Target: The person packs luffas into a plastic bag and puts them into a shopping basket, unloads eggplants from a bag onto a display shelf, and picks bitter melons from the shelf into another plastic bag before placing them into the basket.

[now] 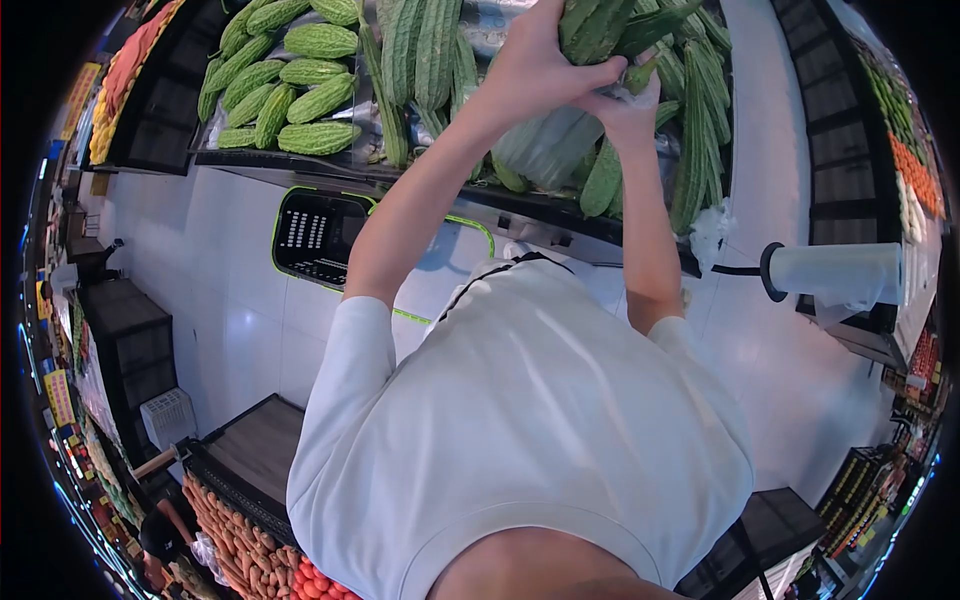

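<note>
At the top centre, my left hand is closed around a long green gourd. Opposite it, my right hand has its fingers closed near the gourd's lower end, where a bit of clear plastic shows. Below my hands hangs a clear plastic bag, with green shapes behind or inside it; which one I cannot tell. Ridged gourds lie on the stand to the left of my hands, and more long gourds lie to the right. Light green bitter melons fill the stand's left part.
A black basket with a green rim is on the floor below the stand. A roll of plastic bags stands at the right. Carrots and tomatoes lie behind me, and a person is at the lower left.
</note>
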Demonstrator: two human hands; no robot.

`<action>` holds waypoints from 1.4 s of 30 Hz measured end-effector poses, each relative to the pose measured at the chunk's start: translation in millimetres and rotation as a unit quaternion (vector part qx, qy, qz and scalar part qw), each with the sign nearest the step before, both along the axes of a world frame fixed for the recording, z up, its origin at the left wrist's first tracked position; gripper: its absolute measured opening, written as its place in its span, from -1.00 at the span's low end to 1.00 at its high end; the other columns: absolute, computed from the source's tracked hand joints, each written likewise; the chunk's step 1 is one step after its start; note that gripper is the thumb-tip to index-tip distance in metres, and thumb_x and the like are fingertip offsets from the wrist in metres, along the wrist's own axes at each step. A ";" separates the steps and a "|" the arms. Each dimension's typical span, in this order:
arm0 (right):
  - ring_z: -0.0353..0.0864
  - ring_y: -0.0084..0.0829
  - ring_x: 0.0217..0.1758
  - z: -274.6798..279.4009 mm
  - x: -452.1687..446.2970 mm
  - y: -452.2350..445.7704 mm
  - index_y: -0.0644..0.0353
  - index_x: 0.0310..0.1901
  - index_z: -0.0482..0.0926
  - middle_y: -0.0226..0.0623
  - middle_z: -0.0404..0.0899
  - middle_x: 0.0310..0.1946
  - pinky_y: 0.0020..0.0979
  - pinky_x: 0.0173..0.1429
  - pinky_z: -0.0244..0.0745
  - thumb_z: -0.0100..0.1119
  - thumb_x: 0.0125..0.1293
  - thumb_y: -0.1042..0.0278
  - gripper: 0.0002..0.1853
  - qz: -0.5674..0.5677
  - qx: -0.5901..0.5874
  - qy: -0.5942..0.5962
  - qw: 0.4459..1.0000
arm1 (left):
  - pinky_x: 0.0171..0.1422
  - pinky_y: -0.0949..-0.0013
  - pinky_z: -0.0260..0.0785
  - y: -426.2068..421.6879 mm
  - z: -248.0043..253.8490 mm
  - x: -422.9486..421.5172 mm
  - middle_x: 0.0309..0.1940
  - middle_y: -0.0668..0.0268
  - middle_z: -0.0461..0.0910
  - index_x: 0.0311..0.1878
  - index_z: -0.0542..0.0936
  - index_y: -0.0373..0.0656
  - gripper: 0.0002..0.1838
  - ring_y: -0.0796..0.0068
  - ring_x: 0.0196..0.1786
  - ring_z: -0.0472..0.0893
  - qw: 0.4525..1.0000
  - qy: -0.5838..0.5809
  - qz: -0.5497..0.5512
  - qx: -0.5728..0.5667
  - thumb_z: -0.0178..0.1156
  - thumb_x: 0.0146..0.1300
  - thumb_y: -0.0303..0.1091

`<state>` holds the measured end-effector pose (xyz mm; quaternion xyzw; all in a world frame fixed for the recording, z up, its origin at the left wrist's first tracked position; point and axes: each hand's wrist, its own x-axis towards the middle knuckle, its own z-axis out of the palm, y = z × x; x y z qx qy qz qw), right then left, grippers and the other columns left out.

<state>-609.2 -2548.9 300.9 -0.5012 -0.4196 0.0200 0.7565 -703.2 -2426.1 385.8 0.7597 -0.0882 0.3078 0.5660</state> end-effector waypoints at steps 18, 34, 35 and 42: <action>0.47 -0.34 0.18 -23.3 -146.4 24.7 0.26 0.26 0.29 -0.18 0.45 0.13 -0.27 0.22 0.46 0.43 0.03 0.36 -0.26 0.174 -0.095 -0.082 0.977 | 0.34 0.14 0.22 3.4 -65.4 -183.3 0.17 0.11 0.35 0.21 0.34 -0.16 -0.32 0.05 0.28 0.32 0.986 -0.093 0.141 0.003 0.38 0.01 -0.24; 0.49 -0.33 0.12 -116.2 -446.3 132.2 0.22 0.21 0.30 -0.25 0.46 0.04 -0.31 0.22 0.43 0.48 -0.23 0.29 -0.13 0.356 -0.151 0.083 0.918 | 0.50 -0.02 0.01 -2.1 -172.5 -545.0 0.32 0.04 0.25 0.37 0.19 -0.18 -0.13 -0.10 0.44 0.14 0.872 0.137 0.470 -0.005 0.36 0.03 -0.13; 0.48 -0.34 0.11 -121.2 -452.5 137.2 0.22 0.21 0.30 -0.27 0.44 0.03 -0.31 0.23 0.42 0.43 -0.23 0.34 -0.15 0.345 -0.153 0.150 0.914 | 0.47 -0.04 0.04 -2.8 -177.9 -558.5 0.31 0.03 0.27 0.38 0.20 -0.16 -0.11 -0.09 0.43 0.17 0.843 0.192 0.501 0.024 0.38 0.00 -0.10; 0.45 -0.41 0.05 -148.8 -485.8 188.8 0.22 0.19 0.31 -0.32 0.42 -0.01 -0.37 0.21 0.37 0.33 -0.16 0.49 -0.25 0.270 -0.140 0.290 0.907 | 0.30 0.11 0.30 31.4 -259.7 -601.0 0.19 0.05 0.43 0.31 0.31 -0.14 -0.07 0.02 0.24 0.43 0.808 0.367 0.449 -0.100 0.50 -0.17 -0.12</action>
